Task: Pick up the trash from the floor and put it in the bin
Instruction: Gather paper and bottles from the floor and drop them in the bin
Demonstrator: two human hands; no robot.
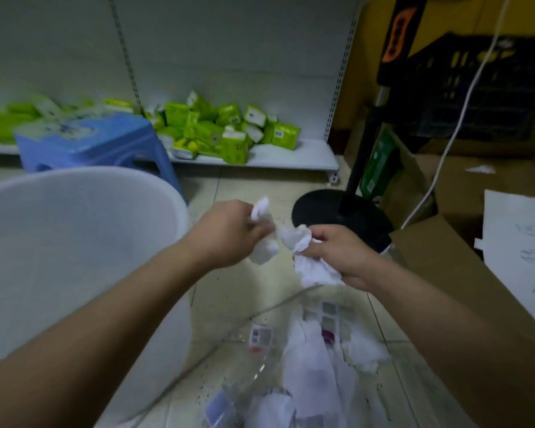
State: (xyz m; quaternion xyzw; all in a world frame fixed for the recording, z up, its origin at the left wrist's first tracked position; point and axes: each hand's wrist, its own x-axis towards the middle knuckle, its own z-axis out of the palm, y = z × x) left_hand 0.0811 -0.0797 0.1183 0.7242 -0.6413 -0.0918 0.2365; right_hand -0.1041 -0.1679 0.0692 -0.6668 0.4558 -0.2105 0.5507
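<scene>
Nearest, below both sets of fingers, a clear plastic bag sprawls on the pale tiled floor with white tissues and small printed packets lying in and on it. Above it, the left hand has its fingers curled tight around a crumpled white tissue, and the right hand has its fingers pinched closed on a second wad of tissue; the two wads almost touch between the hands. Left of the left fingers stands the big white plastic bin, its mouth wide. Right of the right fingers lie flattened cardboard and a sheet of paper. Just beyond the fingertips sits the black round base of a stand, a white cable trailing past it. Farther off, a blue plastic stool stands before a white shelf heaped with green tissue packs, and a dark crate sits at far right.
</scene>
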